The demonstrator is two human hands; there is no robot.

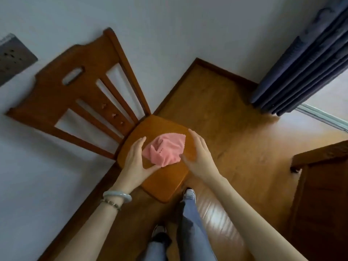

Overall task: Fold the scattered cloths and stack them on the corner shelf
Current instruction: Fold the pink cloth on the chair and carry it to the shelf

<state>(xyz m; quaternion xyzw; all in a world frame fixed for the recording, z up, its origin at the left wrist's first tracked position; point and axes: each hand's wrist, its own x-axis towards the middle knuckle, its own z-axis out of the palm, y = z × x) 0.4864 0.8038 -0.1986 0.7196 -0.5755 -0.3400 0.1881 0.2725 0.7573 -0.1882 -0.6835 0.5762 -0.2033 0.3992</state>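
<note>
A crumpled pink cloth (165,148) lies on the seat of a wooden chair (169,183) that stands against the white wall. My left hand (135,161) is at the cloth's left side, fingers spread, with the thumb touching its lower edge. Just to the right of the cloth is my right hand (197,153), fingers apart, its thumb by the cloth's lower right corner. Neither hand grips the cloth. No shelf is in view.
The chair's slatted backrest (75,102) leans toward the wall on the left. A dark blue curtain (308,63) hangs at the upper right beside a bright doorway. Dark wooden furniture (320,194) stands at the right edge. My legs and shoes (189,194) are on the wooden floor below.
</note>
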